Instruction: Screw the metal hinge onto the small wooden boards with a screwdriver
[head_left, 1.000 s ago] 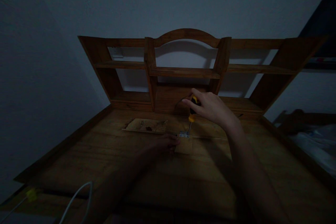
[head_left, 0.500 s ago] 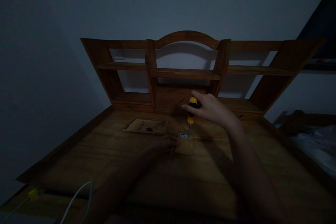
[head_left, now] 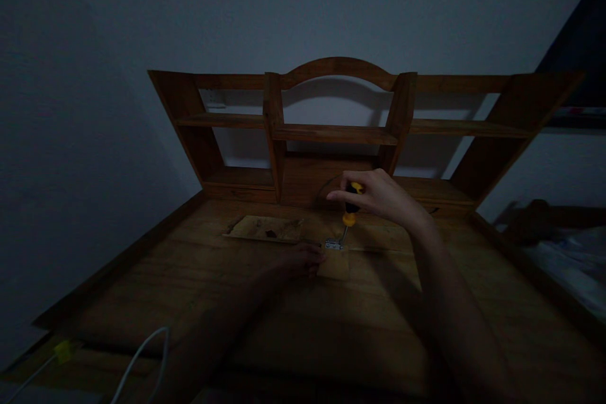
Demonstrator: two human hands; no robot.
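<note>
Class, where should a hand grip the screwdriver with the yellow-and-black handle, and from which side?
Probably best by the thick handle of the yellow-and-black screwdriver, from above and the right, as the right hand does: the handle leans up and rightward, while the thin metal shaft slants down to the small silver metal fitting.

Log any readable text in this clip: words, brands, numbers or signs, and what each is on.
None can be read.
Screwdriver: no lettering visible on the part outside the fingers.
Hinge: too small and dark to tell.
Yellow tag: blurred, no text legible.
</note>
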